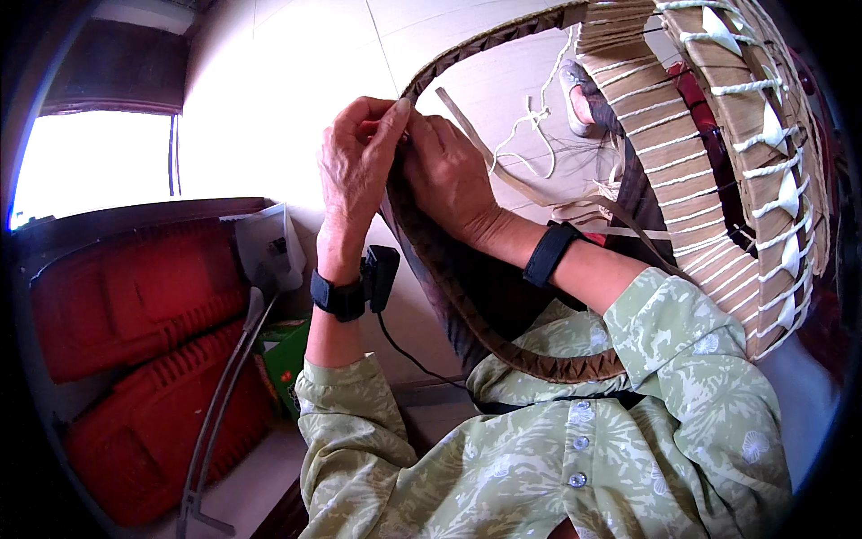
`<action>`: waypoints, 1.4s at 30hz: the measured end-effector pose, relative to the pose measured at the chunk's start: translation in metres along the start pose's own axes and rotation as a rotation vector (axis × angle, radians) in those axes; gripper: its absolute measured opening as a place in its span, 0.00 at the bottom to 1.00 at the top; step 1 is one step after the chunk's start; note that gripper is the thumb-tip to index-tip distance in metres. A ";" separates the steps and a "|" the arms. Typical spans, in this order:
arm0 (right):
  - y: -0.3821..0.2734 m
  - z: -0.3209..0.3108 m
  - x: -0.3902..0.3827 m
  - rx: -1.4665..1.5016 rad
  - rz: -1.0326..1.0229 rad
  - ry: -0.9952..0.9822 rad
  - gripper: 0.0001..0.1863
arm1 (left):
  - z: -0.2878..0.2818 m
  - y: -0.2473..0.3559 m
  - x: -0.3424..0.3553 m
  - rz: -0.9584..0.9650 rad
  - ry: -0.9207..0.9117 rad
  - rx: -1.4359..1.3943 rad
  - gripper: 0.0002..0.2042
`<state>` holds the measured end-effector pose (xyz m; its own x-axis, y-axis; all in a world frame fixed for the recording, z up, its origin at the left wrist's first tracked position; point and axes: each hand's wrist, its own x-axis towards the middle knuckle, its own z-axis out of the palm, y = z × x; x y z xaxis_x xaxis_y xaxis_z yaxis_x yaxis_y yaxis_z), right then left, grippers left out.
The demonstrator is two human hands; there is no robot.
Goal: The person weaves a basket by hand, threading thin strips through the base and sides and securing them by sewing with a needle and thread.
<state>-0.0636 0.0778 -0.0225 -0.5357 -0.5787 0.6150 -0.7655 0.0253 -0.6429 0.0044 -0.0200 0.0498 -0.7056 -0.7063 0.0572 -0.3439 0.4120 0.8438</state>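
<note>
A long dark-brown braided strip (503, 38) curves in a wide loop. Its upper end reaches the edge of a tan basket-like frame (669, 171) lashed with white cord, and its lower part (539, 364) rests against my shirt. Both hands meet at the loop's left side. My left hand (355, 157) is closed, thumb and forefinger pinching at the braid. Beside it, my right hand (449, 180) is closed around the same strip, knuckles up. Whatever lies between the fingertips is hidden. Loose flat brown strips (620, 220) hang between the loop and the frame.
White cord (534, 117) trails over the pale tiled floor (305, 54), near a person's shoe (575, 99). At the left are red ribbed plastic pieces (144, 305), a grey metal stand (220, 413) and a green box (285, 359). A black cable (404, 355) hangs by my left wrist.
</note>
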 end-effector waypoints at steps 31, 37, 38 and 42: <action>0.042 -0.014 0.042 0.130 0.007 -0.139 0.04 | 0.013 -0.020 -0.010 0.043 0.146 -0.039 0.10; 0.027 -0.005 0.026 0.112 -0.003 0.006 0.05 | 0.013 -0.010 -0.009 0.115 0.131 0.127 0.09; 0.026 -0.002 0.019 0.084 -0.037 0.029 0.07 | 0.009 -0.007 -0.006 0.107 0.094 0.117 0.10; 0.005 0.003 -0.006 0.064 -0.042 -0.041 0.16 | 0.009 0.008 -0.002 0.023 0.075 0.170 0.13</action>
<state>-0.0628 0.0793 -0.0307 -0.4870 -0.6113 0.6238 -0.7623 -0.0511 -0.6452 -0.0029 -0.0103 0.0510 -0.6683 -0.7341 0.1204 -0.4323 0.5150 0.7402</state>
